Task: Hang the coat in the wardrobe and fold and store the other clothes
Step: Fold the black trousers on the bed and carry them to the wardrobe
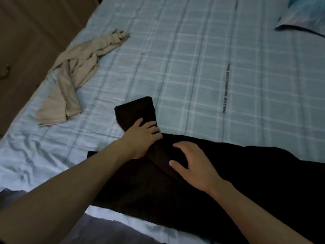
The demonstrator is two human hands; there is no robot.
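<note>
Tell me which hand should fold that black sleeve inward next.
Left, probably. The left hand already grips the black garment at the sleeve, while the right hand rests flat on the body, pinning it down.

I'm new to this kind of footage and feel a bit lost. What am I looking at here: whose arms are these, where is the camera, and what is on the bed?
There is no machine here. A person wears one camera on the head, looking forward and down, so the two bare arms reaching in from the bottom are their own. The surface is a bed with a pale blue checked sheet. A black garment lies spread across it near the person. The left hand grips a bunched part of it, probably a sleeve, whose end sticks out beyond the fingers. The right hand rests open and flat on the cloth. Farther left lies a crumpled beige garment, untouched. A pillow corner shows at top right.
</note>
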